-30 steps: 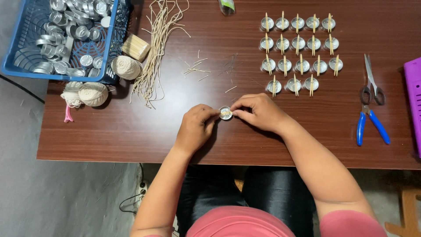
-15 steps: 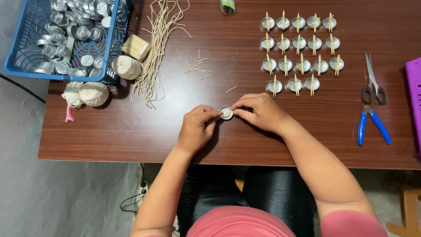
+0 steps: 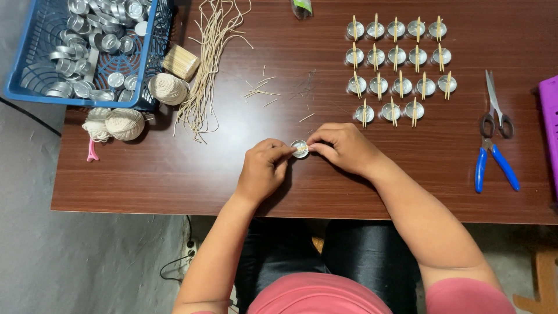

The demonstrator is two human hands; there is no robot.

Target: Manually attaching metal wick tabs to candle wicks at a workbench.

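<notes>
Both hands, left [image 3: 263, 170] and right [image 3: 344, 146], pinch a small metal cup [image 3: 300, 149] on the surface [image 3: 174, 168], seating a stick across it, which likely wants careful centring next.

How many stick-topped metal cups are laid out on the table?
18: three rows of five, plus a front row of three, far right of the table. Another cup sits between left hand and right hand.
</notes>
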